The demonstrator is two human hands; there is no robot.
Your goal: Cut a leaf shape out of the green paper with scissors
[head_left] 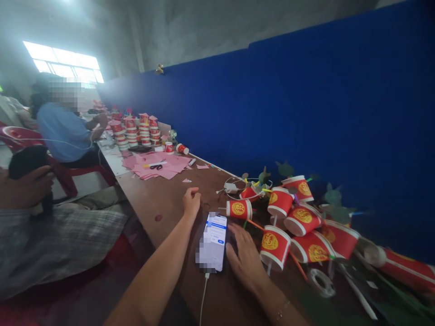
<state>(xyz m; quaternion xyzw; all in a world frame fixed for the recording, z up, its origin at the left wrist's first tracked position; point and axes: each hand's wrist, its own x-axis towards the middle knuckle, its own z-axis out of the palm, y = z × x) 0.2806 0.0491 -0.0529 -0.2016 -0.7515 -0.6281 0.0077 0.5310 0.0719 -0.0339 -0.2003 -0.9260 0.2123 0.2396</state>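
A lit smartphone (213,244) lies face up on the brown table, with a white charging cable (204,294) plugged into its lower end. Part of its screen is blurred out. Just beyond its upper left corner, my left hand (192,201) rests on the table with the fingers curled in and nothing visible in them. Against the phone's right side lies my right hand (244,256), fingers stretched out and palm down. To the right of that hand is a pile of red paper cups (275,244) with gold emblems, some with straws and green leaf-shaped pieces attached.
Pink paper sheets (159,166) with black-handled scissors (156,167) lie farther along the table. Behind them stand stacked red cups (144,131). A tape roll (321,283) sits at lower right. A blue partition (288,99) borders the table. Seated people (64,131) are at left.
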